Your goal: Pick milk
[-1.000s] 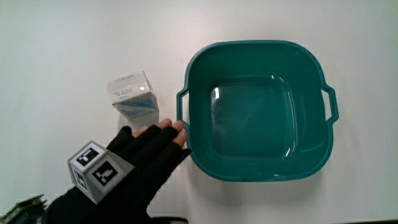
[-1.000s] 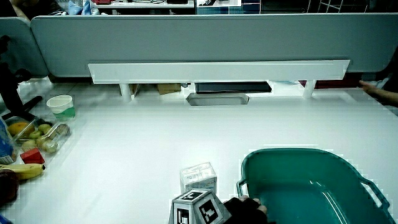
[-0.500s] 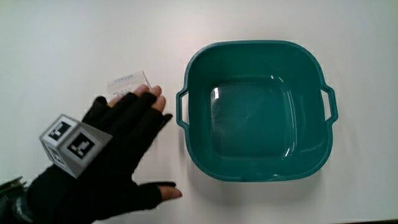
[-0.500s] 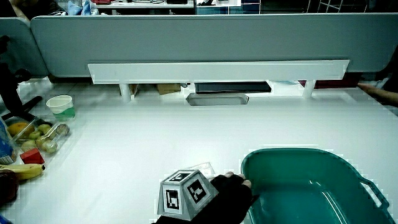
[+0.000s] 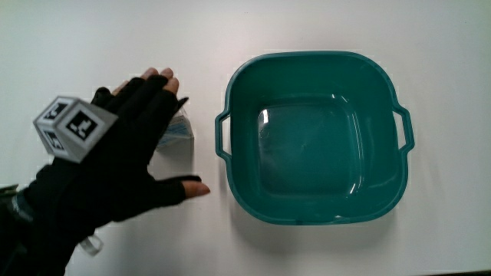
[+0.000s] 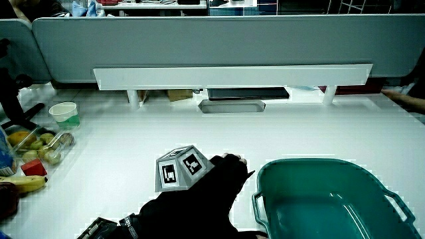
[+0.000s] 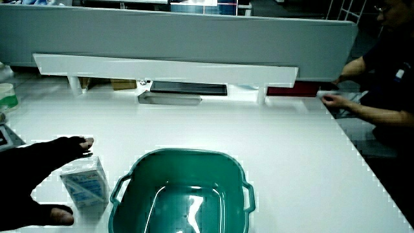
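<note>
The hand (image 5: 123, 161) hovers over the milk carton (image 7: 85, 184), fingers spread, grasping nothing. The carton stands on the counter (image 5: 345, 31) beside the teal basin (image 5: 314, 215).

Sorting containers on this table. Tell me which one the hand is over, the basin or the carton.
The milk carton, the small white and blue box beside the teal basin. The hand is spread over it; the basin stands uncovered and empty.

A white table (image 5: 322, 31) is carrying a teal basin (image 5: 314, 138) with two side handles; a small milk carton (image 7: 85, 184) is standing just beside the basin; in a side view a white cup (image 6: 64, 111), fruit containers (image 6: 41, 143) and a banana (image 6: 23, 182) are lying near the table's edge.
</note>
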Demonstrator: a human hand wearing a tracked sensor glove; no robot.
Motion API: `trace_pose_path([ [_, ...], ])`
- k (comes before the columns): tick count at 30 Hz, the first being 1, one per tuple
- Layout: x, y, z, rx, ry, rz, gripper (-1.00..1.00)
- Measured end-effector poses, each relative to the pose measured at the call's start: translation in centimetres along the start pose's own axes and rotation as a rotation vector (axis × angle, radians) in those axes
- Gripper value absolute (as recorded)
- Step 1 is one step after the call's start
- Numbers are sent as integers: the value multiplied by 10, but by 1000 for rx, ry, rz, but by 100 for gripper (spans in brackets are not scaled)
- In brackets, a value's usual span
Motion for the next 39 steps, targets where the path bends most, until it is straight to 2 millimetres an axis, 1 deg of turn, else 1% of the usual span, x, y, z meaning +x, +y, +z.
trace_pose_path([
  [1, -12, 6, -7, -46, -166, 27, 0],
  [2, -10, 7, -1, 1, -29, -24, 0],
  [3, -17, 11, -3, 1, -47, -56, 0],
  [4, -30, 14, -9, -61, -133, 5, 0],
  [6, -33, 17, -6, -58, -141, 26, 0],
  [7, -37, 20, -8, -64, -148, 32, 0],
  [13, -39, 28, -1, -78, -179, 65, 0],
  [14, -35, 28, 1, -59, -156, 108, 0],
  [16, -40, 32, -1, -60, -161, 104, 0],
  [21, -51, 40, -5, -77, -160, 158, 0],
  [23, -59, 45, -7, -83, -166, 157, 0],
  [27, -65, 48, -9, -94, -177, 182, 0],
  [35, -68, 52, -10, -88, -172, 178, 0],
  [39, -66, 52, -10, -92, -161, 176, 11],
])
